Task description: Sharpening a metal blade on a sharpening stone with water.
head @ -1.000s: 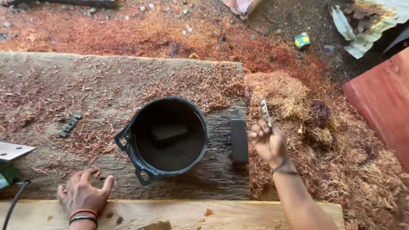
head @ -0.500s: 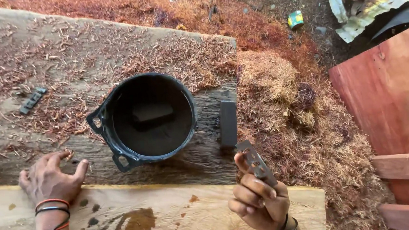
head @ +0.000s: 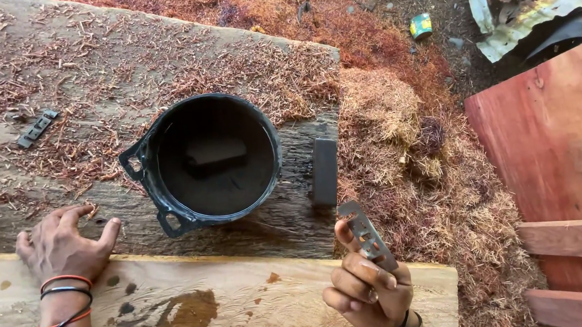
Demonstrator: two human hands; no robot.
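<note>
Blade point(head: 368, 236) end hidden in R hand point(head: 368, 291)

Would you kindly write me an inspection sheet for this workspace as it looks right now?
Surface: rough weathered wooden plank, strewn with reddish wood shavings; pale stained wooden board nearest the camera.
Job's things: flat grey slotted metal blade, held upright; black round bucket with a dark rectangular block inside; dark grey rectangular stone beside the bucket.
Clutter: small slotted metal strip among the shavings; heap of sawdust off the plank's end.
Hands: right hand, grip closed on the blade; left hand resting flat at the plank's edge, empty.
Cables: nothing seen.
Surroundings: red wooden panel, crumpled metal sheet, small green can on the ground.
</note>
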